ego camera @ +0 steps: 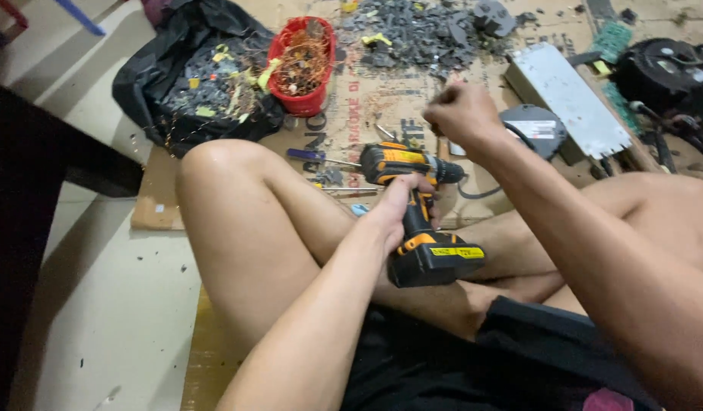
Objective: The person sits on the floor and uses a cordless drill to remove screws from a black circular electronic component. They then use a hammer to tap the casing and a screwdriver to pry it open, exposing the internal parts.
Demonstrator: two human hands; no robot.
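Seated cross-legged on flattened cardboard (168, 205), a person grips a black-and-orange cordless drill (412, 205) at centre frame, the left hand (401, 202) wrapped tight round its handle. The right hand (462, 114), just above and right of the chuck, is closed in a fist; whether it pinches a small part or a bit cannot be told. Judging by the pose, the step is work at the drill's nose, best done with the trigger finger idle and the tool braced against the leg. A blue-handled screwdriver (306, 154) lies left of the drill. At upper left sit 1 red basket (302, 61) of wire scraps and 1 black bag (199, 76); a grey metal casing (568, 99) lies at upper right.
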